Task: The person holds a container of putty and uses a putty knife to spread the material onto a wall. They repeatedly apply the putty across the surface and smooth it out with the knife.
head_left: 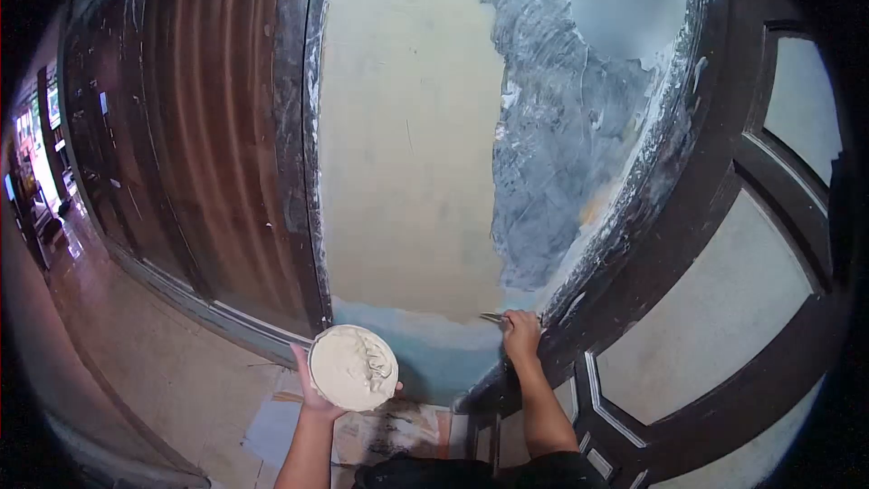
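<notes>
My left hand (314, 388) holds a round bowl of cream-coloured putty (348, 369) from below, its fingers around the rim. The putty's surface is smooth on one side and furrowed on the other. In my right hand (522, 337) is a putty knife (493, 317), gripped in closed fingers, with its blade pointing left at the wall. The blade lies at the lower edge of a cream-coated wall area (412, 154). To the right of that coat the wall shows bare mottled grey (579, 145), and below it a bluish-green strip (434, 358).
A dark wooden door frame (665, 244) with pale panels stands close on the right. Dark brown panelling (213, 118) lines the left side. Paper sheets (276, 430) lie on the floor below the bowl. Farther left, the floor (172, 344) runs to a bright doorway.
</notes>
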Demonstrator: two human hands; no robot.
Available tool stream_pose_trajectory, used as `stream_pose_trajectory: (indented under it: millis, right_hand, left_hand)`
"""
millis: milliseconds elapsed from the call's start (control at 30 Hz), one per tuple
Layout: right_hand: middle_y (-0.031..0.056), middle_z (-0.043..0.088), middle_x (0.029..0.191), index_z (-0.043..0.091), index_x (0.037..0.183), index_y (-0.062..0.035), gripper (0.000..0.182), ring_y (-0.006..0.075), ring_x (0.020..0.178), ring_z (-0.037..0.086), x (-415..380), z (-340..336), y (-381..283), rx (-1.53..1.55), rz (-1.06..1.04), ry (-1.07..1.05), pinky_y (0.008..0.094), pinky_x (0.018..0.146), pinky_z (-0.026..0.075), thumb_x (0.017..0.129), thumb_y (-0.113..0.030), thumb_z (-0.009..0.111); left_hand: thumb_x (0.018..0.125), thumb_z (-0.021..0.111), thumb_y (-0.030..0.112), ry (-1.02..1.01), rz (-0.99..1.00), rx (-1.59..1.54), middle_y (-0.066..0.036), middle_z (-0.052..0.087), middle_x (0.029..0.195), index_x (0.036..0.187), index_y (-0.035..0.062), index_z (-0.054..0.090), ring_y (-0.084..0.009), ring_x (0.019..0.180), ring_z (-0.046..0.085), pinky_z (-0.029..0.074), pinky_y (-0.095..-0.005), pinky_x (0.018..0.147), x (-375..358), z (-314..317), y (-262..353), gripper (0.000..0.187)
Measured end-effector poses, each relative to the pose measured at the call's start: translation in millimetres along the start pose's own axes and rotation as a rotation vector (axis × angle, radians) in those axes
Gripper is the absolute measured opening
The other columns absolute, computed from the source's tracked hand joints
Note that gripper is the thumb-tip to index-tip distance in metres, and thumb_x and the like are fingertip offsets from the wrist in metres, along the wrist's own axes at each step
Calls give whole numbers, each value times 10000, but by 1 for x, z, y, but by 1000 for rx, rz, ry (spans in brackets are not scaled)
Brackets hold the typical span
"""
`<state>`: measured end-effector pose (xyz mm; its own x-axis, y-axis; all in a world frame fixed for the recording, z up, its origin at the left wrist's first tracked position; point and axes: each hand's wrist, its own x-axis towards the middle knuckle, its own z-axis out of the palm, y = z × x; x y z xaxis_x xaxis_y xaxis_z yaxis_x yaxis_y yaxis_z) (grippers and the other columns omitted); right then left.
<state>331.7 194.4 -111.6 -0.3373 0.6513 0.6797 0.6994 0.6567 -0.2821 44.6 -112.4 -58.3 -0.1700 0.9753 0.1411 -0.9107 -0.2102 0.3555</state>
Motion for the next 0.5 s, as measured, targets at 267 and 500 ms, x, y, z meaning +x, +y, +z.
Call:
stream_pose_trajectory:
  millis: [267, 500]
  right_hand:
    - [123, 731, 915, 761, 895, -70, 160, 383, 917, 630, 101, -102, -69, 108, -82, 257, 467, 824, 511, 790, 37, 706]
    - [40, 735, 986, 756, 998, -99, 340, 295, 1004, 650, 113, -186, -165, 362, -739, -85, 403, 899, 541, 710, 66, 686]
  left_hand:
    - [800, 260, 999, -129, -45, -40, -244, 438, 1561, 1578, 105, 377, -535, 1348, 496, 372, -842, 1038, 21, 37, -3, 1190]
    - [801, 278, 996, -223, -76, -15, -273, 447, 1550, 1579, 85, 372, -564, 1334, 499, 391, -837, 1016, 50, 76, 7, 1201]
